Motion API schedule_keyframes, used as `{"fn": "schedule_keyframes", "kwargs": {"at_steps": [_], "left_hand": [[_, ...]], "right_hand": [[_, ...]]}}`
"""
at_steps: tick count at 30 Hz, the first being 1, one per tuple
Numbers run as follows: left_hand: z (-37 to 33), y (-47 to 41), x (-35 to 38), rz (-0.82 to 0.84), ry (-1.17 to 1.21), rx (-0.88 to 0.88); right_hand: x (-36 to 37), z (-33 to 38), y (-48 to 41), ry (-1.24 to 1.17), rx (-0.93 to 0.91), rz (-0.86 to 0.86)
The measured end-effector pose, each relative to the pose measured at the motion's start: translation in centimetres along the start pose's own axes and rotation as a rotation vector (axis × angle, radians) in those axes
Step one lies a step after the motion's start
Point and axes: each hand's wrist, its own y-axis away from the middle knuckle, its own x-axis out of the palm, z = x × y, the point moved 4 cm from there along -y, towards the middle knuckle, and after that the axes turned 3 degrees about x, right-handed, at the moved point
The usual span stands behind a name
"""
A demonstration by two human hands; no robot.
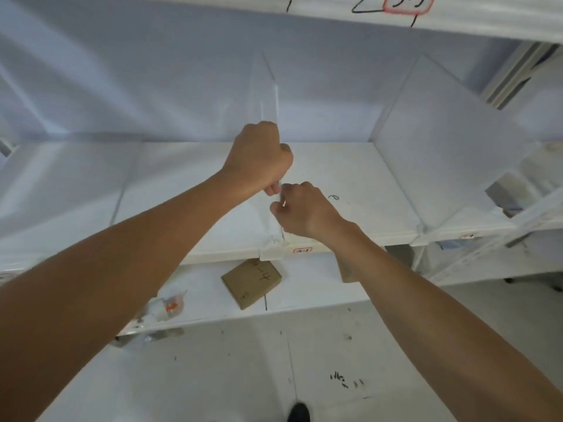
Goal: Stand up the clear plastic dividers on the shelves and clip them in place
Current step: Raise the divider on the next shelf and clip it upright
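The left hand [259,158] is closed in a fist around the front edge of a clear plastic divider [265,95], gripping it partway up so that the sheet stands upright on the white shelf [350,178]. Just below, the right hand [301,210] pinches the same front edge between curled fingertips [275,207], the two hands almost touching each other. The divider's foot meets the shelf's front lip at a small clear clip [275,239] (hard to make out against the white), right beside a red-outlined label [302,250].

Further right on the same shelf a second divider [441,153] stands upright, its front corner at the shelf lip. To the left, a flat clear sheet [61,184] lies on the shelf.

On the lower shelf [304,290] sits a brown cardboard box [251,283] with handwriting on top, and further left a clear bag [167,306] with something orange inside. The floor [243,376] below is white and scuffed with dark marks.
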Motion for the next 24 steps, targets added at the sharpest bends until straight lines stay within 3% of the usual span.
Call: {"fn": "schedule_keyframes", "kwargs": {"at_steps": [8,19,24], "left_hand": [[-0.5,-1.6,1.0,-0.024,-0.115,-0.006],[-2.9,-2.3,-1.5,-0.048,-0.087,-0.005],[-4.9,-2.7,-2.9,-0.175,-0.163,0.102]], "right_hand": [[-0.2,-0.5,-0.5,-0.101,-0.006,0.044],[-2.6,0.2,-0.6,-0.075,-0.026,-0.059],[-4.1,0.6,-0.5,-0.151,-0.058,-0.122]]}}
